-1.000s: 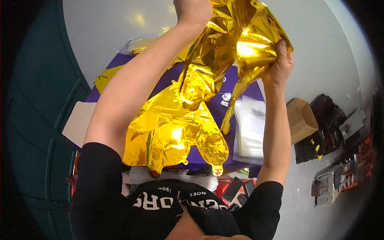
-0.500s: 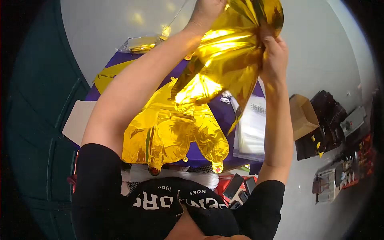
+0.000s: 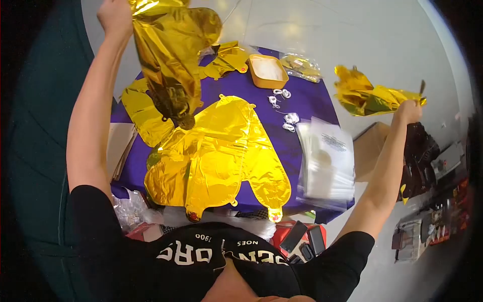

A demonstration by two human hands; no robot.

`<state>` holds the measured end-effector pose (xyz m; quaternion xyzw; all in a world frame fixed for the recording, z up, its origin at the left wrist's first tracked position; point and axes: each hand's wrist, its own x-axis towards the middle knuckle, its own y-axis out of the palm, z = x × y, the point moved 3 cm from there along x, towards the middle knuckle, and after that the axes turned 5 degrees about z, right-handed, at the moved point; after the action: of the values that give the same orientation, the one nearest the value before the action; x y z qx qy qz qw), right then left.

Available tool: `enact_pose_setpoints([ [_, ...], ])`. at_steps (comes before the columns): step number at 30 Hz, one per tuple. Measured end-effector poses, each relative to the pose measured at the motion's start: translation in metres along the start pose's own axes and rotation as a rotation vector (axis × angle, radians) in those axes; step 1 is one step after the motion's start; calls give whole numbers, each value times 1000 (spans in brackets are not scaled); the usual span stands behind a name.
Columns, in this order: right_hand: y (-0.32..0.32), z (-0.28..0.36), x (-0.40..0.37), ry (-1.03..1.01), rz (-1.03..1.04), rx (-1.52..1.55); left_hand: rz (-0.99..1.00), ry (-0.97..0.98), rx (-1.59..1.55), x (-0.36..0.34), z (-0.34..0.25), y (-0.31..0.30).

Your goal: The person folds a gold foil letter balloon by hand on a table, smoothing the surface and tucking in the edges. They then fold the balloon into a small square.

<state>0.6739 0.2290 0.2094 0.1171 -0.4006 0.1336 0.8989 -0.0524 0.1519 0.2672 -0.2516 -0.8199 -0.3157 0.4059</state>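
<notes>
Raised at the upper left, my left hand (image 3: 114, 19) grips a large gold foil balloon (image 3: 168, 48), flat and uninflated, which hangs down over the table's far left part. Out to the right, past the table's edge, my right hand (image 3: 408, 111) is closed on a smaller crumpled gold foil balloon (image 3: 370, 95). Between my arms a flat gold foil balloon (image 3: 216, 156) lies spread on the purple tablecloth (image 3: 274, 138), its tabs toward me. Another gold foil piece (image 3: 146, 113) lies partly under the hanging one.
A yellow-rimmed box (image 3: 268, 71) with white contents stands at the back, beside packaged gold foil (image 3: 302, 66). Coils of white string (image 3: 289, 120) lie near a stack of clear plastic bags (image 3: 327, 161). A cardboard box (image 3: 371, 151) stands off the table's right side.
My hands have moved far apart, left hand leftward and right hand outward and down. The gold foil they held together is now two separate balloons, one in each hand.
</notes>
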Motion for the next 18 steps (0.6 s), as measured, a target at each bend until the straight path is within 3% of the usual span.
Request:
enact_pose_setpoints([
  [4, 34, 42, -27, -63, -39, 168, 20, -41, -49, 5, -5, -11],
  [5, 51, 46, -40, -16, 30, 287, 43, -33, -51, 7, 0, -11],
  [11, 140, 39, -129, -120, 430, 175, 133, -27, -129, -4, -14, -6],
  [13, 164, 41, -170, -84, 522, 384, 155, -52, -169, -14, -23, -2],
  [16, 207, 22, -220, -218, 628, 283, 191, -66, -150, -15, -18, -5],
  [18, 220, 30, -250, -100, 753, 357, 219, -91, -157, -21, -18, -5],
])
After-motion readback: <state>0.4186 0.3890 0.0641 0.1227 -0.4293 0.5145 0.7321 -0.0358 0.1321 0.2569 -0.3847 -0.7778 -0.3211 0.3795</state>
